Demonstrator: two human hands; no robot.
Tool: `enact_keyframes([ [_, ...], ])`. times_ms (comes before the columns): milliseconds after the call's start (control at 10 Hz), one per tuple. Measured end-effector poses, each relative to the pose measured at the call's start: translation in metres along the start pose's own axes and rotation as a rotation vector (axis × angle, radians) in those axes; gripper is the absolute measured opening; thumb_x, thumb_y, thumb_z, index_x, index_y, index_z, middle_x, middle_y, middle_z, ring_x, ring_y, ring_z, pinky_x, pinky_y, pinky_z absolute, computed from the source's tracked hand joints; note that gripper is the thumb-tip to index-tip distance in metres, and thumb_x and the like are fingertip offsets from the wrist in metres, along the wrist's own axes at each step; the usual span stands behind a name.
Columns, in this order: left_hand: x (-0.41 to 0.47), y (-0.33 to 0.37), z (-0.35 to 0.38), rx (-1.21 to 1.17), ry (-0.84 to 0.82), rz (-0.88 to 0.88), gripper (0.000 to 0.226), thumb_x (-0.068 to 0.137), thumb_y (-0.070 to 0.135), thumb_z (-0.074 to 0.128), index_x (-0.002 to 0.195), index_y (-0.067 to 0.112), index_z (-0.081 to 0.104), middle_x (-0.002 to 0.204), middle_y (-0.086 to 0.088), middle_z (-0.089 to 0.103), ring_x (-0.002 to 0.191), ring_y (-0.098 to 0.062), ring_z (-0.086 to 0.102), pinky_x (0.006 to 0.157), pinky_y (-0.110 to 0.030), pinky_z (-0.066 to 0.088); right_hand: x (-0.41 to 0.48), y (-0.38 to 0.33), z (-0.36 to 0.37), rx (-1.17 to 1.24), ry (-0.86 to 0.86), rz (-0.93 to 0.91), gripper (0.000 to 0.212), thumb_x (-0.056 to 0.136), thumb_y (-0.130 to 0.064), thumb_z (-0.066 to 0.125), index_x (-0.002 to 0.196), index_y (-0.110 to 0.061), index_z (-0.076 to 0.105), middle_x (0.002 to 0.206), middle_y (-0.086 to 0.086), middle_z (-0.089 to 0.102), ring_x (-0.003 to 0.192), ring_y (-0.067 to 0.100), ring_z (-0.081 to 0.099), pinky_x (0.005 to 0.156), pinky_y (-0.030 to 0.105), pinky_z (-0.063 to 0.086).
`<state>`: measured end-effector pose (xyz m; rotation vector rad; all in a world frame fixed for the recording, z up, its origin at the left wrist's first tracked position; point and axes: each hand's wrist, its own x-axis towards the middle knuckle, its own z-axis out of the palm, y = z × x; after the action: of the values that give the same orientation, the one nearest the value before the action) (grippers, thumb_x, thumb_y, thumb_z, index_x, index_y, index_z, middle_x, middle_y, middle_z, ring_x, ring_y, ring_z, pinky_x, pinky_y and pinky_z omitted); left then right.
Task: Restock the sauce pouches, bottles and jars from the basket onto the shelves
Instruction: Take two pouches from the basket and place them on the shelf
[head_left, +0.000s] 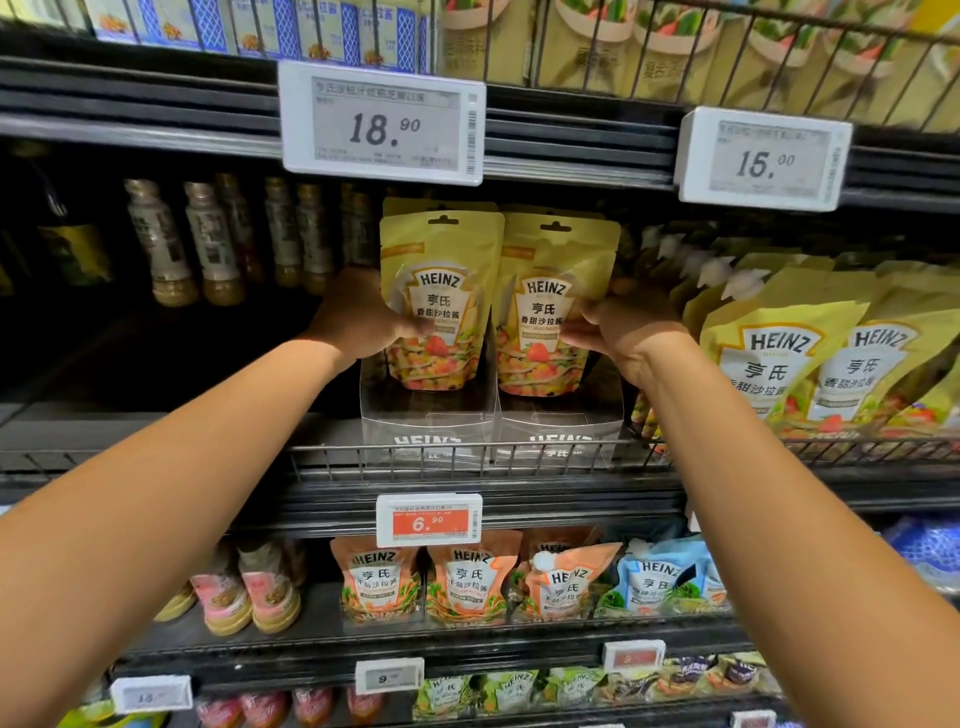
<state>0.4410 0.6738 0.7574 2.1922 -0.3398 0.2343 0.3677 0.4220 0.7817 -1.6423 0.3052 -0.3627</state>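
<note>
Left pouch (436, 301) gripped by left hand (358, 317), right pouch (550, 312) by right hand (623, 327); both upright in clear trays (426, 426).

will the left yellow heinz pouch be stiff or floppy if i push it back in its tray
Probably floppy: the left yellow pouch is soft film, and the same pouches to its right slump sideways. It likely tips if released, though the clear tray should steady it. Its glossy face may slide under the left hand.
</note>
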Motion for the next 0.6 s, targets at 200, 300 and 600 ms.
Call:
enact_keyframes([
  [200,-0.007,0.004,-0.003,-0.060,-0.016,-0.017,0.051,0.066,0.020,0.091,0.112,0.019,0.068,0.116,-0.001,0.072,0.093,-0.014,0.064,0.074,-0.021,0.045,-0.008,-0.001,0.003,-0.068,0.005,0.003,0.022,0.095,0.008,0.054,0.116,0.000,0.059,0.122,0.025,0.064,0.107,0.035,0.068,0.071,0.031,0.063],
  [300,-0.013,0.009,-0.005,-0.097,-0.002,-0.049,0.058,0.069,0.024,0.090,0.120,0.024,0.063,0.116,0.006,0.067,0.088,-0.008,0.060,0.071,-0.018,0.041,-0.018,0.005,0.003,-0.044,0.000,-0.015,0.019,0.096,0.006,0.056,0.106,-0.009,0.058,0.121,0.020,0.064,0.102,0.031,0.066,0.065,0.025,0.061],
  [600,-0.048,0.013,-0.009,-0.291,0.191,-0.022,0.078,0.076,0.019,0.085,0.142,0.019,0.042,0.117,0.004,0.053,0.105,-0.014,0.054,0.083,-0.026,0.047,-0.049,0.023,0.000,-0.276,0.114,-0.152,0.025,0.086,-0.008,0.064,0.111,-0.009,0.067,0.109,0.014,0.070,0.101,0.035,0.067,0.089,0.055,0.057],
])
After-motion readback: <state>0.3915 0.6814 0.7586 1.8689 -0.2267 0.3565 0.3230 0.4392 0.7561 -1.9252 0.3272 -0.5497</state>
